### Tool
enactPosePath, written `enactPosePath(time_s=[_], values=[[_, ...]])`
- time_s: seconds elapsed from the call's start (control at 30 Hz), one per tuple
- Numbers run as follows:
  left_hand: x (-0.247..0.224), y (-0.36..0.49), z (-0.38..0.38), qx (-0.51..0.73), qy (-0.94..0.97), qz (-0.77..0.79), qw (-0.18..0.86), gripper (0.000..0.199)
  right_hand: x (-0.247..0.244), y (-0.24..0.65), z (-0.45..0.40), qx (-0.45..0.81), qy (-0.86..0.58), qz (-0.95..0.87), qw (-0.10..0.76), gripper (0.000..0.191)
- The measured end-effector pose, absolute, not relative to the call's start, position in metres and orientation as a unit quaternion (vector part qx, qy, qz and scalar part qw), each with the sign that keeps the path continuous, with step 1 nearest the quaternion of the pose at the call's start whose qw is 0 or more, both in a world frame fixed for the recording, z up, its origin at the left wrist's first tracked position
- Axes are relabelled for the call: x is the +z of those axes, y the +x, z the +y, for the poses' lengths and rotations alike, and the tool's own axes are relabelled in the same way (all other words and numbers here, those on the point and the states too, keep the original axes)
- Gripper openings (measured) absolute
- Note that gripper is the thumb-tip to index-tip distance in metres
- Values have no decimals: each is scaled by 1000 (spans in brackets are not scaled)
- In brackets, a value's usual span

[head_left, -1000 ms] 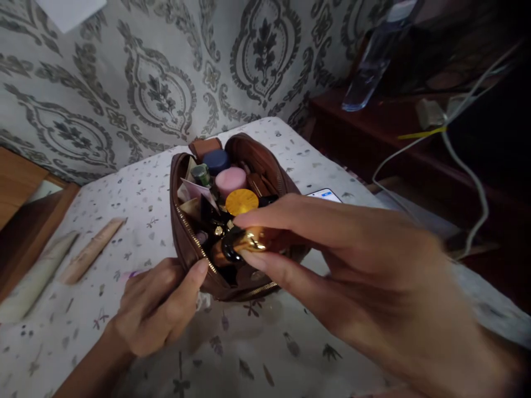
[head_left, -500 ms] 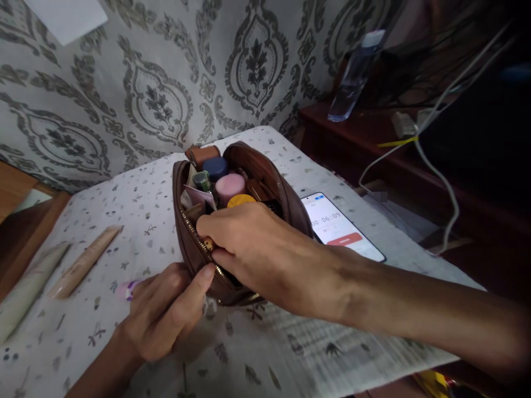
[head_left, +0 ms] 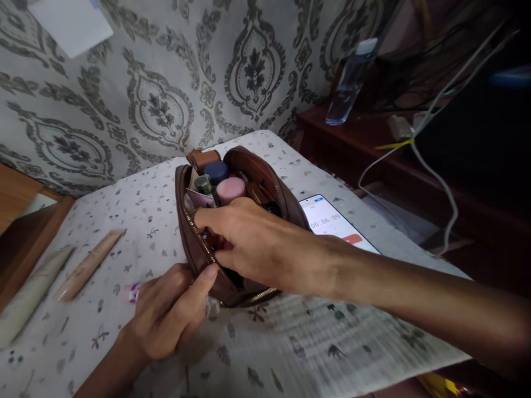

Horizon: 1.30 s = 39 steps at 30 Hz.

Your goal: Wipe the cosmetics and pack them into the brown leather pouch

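Bag sits mid-cloth, zip open, mouth gaping! Left hand has thumb and bent fingers closed on its near-left edge, apparently steadying it. Right hand is down inside, over the near part, fingers curled, thumb a little apart; whether it grips anything, I cannot tell, the fingertips are hidden. How far along? Opening is done, and a good load is in: blue lid at the far end, pink lid just nearer, green-topped bottle to the left. The handling inside looks unfinished, with that hand among the contents. Outside, far left of the bag, lie a beige tube and a pale tube, both untouched. Phone lies to the right.
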State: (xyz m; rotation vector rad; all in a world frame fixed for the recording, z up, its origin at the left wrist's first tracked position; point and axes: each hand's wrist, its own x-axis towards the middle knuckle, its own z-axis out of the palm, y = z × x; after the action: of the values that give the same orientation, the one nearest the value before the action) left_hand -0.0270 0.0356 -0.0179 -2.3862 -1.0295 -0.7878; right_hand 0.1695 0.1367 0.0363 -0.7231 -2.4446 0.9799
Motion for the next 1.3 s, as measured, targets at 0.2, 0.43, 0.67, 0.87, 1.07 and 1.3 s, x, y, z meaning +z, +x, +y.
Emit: enactPosePath(time_s=[0.2, 0.43, 0.67, 0.87, 1.07, 1.3], values=[[-17, -27, 33, -275, -860, -388, 184, 58, 34, 173, 139, 387, -239, -863, 218, 31], [-18, -35, 26, -290, -825, -467, 131, 30, 34, 174, 137, 411, -235, -847, 241, 38], [-34, -67, 13, -257, -784, -551, 124, 25, 26, 170, 135, 402, -241, -839, 277, 43], [-51, -88, 7, -232, -780, -569, 115, 35, 21, 169, 135, 396, -250, -833, 295, 47], [-46, -88, 4, -261, -733, -608, 160, 35, 21, 173, 135, 384, -264, -833, 300, 49], [-43, -131, 9, -199, -741, -621, 163, 23, 22, 180, 133, 363, -289, -833, 300, 48]])
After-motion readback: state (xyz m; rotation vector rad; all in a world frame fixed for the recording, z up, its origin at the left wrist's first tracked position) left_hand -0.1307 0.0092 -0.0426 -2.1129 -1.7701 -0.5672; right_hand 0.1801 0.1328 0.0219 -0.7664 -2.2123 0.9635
